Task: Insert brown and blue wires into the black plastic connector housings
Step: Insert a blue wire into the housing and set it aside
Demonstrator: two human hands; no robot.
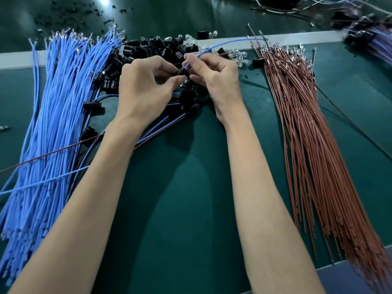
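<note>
My left hand pinches a small black connector housing between thumb and fingers. My right hand pinches a blue wire close to its lower end, which meets the housing; the wire arcs up and away to the right. Both hands meet above a heap of loose black housings. A thick bundle of blue wires lies at the left. On the right lies a bundle of brown wires. Finished housings with blue and brown wires lie under my left wrist.
Clear LED-like parts sit beside the black heap. A white strip crosses the green mat. More wired housings lie at the far right, and black scraps at the far left.
</note>
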